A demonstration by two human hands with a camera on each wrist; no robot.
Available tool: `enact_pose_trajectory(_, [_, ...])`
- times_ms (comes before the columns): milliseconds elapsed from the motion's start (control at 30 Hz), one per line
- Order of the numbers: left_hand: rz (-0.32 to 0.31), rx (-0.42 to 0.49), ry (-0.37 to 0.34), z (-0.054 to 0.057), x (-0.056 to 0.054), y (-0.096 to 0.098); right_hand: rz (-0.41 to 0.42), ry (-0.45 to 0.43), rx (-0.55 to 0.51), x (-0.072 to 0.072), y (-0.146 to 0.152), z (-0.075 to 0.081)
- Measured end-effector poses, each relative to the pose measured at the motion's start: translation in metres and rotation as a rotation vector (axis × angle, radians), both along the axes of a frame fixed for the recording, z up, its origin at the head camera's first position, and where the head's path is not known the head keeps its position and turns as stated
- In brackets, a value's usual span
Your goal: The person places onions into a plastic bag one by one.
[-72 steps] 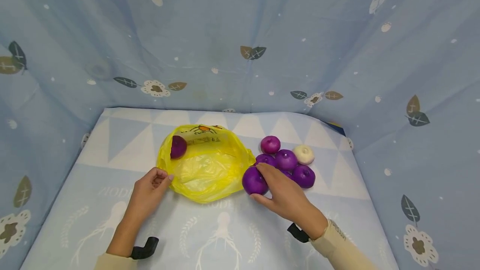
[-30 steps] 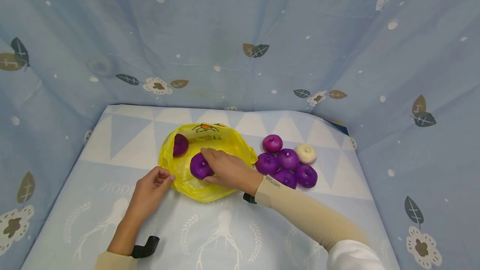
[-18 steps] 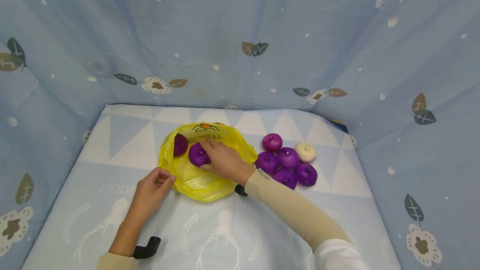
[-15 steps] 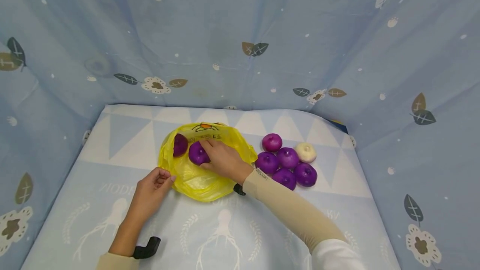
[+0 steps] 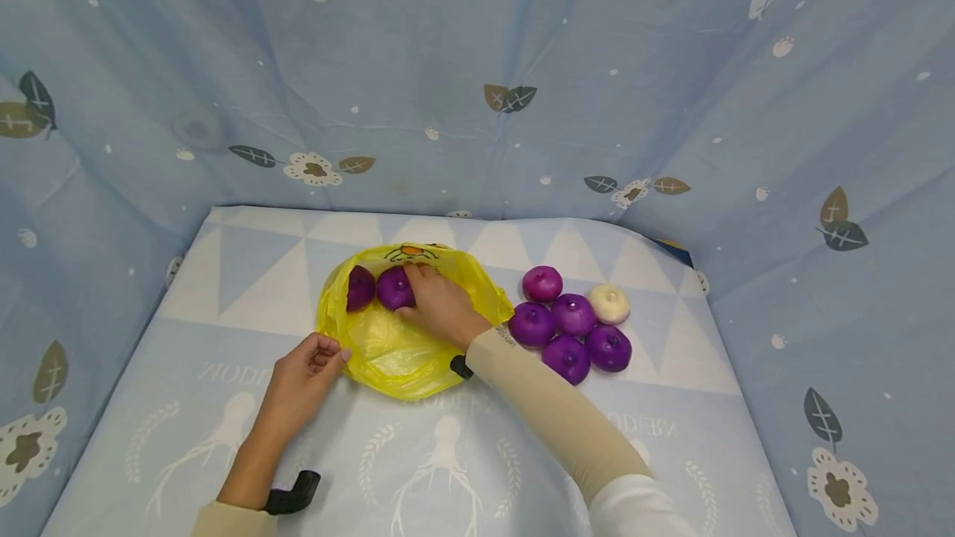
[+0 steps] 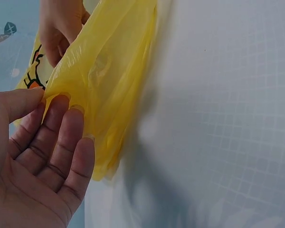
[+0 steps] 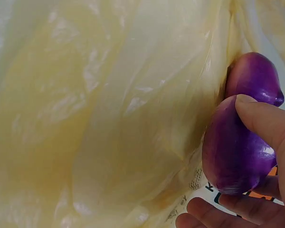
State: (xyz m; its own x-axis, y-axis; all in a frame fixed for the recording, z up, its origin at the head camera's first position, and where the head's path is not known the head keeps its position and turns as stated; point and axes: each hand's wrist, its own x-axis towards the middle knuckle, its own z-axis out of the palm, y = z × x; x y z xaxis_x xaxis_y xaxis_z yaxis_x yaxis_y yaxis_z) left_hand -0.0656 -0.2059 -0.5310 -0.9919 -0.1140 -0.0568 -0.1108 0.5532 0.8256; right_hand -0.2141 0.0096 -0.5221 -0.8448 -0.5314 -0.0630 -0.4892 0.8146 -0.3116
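A yellow plastic bag [image 5: 391,359] lies with its mouth spread wide. My left hand [image 5: 300,381] pinches the bag's near-left rim between thumb and fingertips, as the left wrist view shows at the thin yellow film [image 6: 104,80]. Inside the bag, my right hand [image 5: 443,305] grips a purple onion [image 5: 393,288] from its right side. In the right wrist view the thumb lies over this gripped onion [image 7: 232,147], with fingers below it. Directly left of it sits another purple onion [image 5: 361,288], also in the bag; the two seem to touch.
Right of the bag, several purple onions [image 5: 573,315] are clustered on the patterned cloth [image 5: 440,471]. One white onion [image 5: 608,305] lies at the cluster's far right. A patterned blue curtain [image 5: 418,65] stands behind and along both sides.
My right hand took a purple onion from beside the cluster, carried it left into the bag, and moved it farther back beside the other onion. My left hand stays at the rim.
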Motion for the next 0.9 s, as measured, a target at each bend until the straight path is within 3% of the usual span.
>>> enact_pose_trajectory(333, [0.0, 0.016, 0.013, -0.005, 0.001, -0.002, -0.119, -0.062, -0.033, -0.008, -0.005, -0.008])
enact_pose_trajectory(567, [0.003, 0.0, 0.005, -0.004, 0.001, -0.002, -0.13, -0.005, 0.068, -0.011, -0.014, -0.012])
enact_pose_trajectory(900, [0.006, 0.0, 0.005, -0.003, 0.003, -0.003, -0.184, 0.028, 0.109, -0.012, -0.021, -0.011])
